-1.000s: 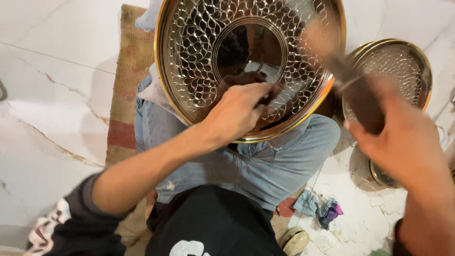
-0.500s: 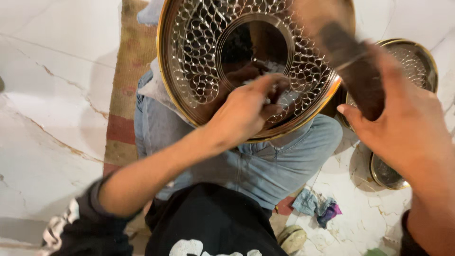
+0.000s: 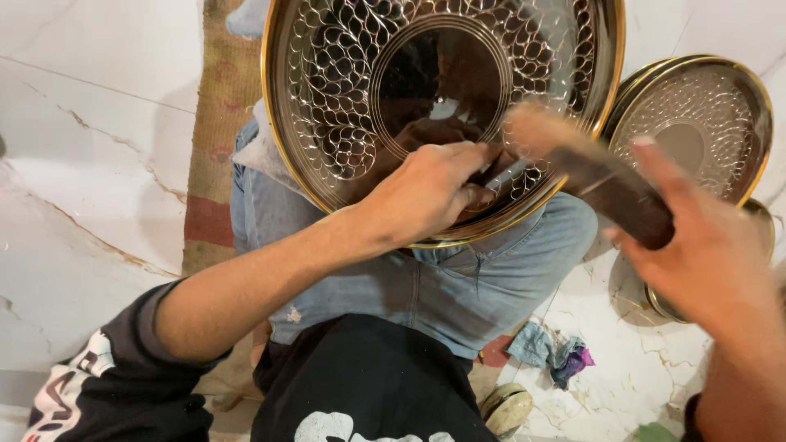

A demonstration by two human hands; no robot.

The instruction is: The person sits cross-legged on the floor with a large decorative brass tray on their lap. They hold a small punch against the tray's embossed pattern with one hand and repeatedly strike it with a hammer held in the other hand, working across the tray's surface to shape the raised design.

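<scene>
step: we're chasing the big round gold-rimmed engraved metal tray [image 3: 344, 106] on our lap
left hand [image 3: 426, 192]: pinched shut on a thin metal punch [image 3: 506, 173]
right hand [image 3: 704, 254]: wrapped tight around a dark wooden mallet [image 3: 589, 176]
next: looks like we need the punch tip steady before striking

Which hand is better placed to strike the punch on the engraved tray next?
Right. The right hand holds the wooden mallet raised beside the tray; the left hand is busy pinching the metal punch against it.

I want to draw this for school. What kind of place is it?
Probably a small home metal workshop on the floor. A person sits on a marble floor with a big patterned metal tray on the lap, more trays stacked beside, and a wooden tool in hand.
</scene>
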